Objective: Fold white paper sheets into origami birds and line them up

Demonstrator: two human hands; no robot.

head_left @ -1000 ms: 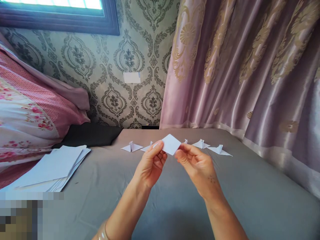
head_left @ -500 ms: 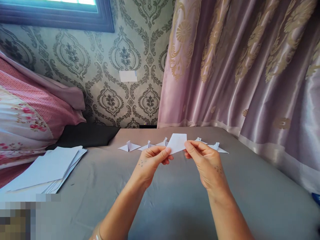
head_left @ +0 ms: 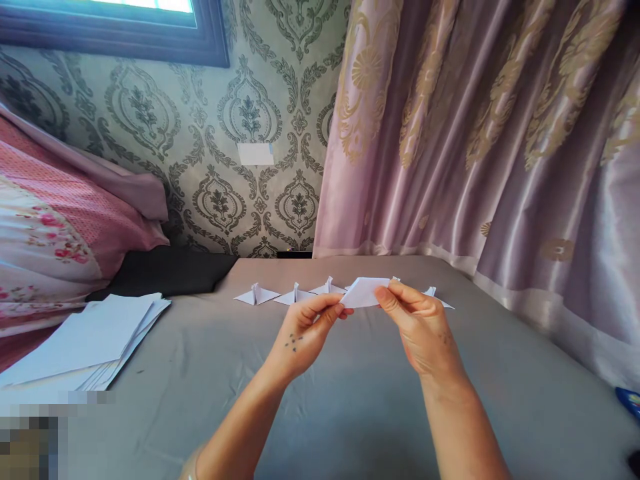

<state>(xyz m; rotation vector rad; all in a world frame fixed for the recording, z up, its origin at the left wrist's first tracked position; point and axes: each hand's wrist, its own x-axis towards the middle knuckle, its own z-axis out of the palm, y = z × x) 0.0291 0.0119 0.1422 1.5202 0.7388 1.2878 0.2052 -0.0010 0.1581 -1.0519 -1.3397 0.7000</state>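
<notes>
A small folded sheet of white paper (head_left: 364, 293) is held up between my two hands, above the grey-covered surface. My left hand (head_left: 310, 333) is closed, pinching the paper's lower left corner between thumb and fingers. At the paper's right side my right hand (head_left: 417, 323) grips it, thumb toward me. Behind the hands stand several folded white paper figures in a row, among them one at the left end (head_left: 256, 295), a second figure (head_left: 296, 293) and a third (head_left: 329, 287). Those on the right are partly hidden by my right hand and the held paper.
A stack of white paper sheets (head_left: 100, 333) lies at the left, with a black cloth-like item (head_left: 165, 270) behind it. Pink floral fabric (head_left: 65, 233) bulges at the far left. A long curtain (head_left: 425, 133) hangs along the right. Something blue (head_left: 629, 399) shows at the right edge.
The folded paper has tilted and shifted slightly right and down, so it looks flatter and wider. My right thumb has moved further over its face.
</notes>
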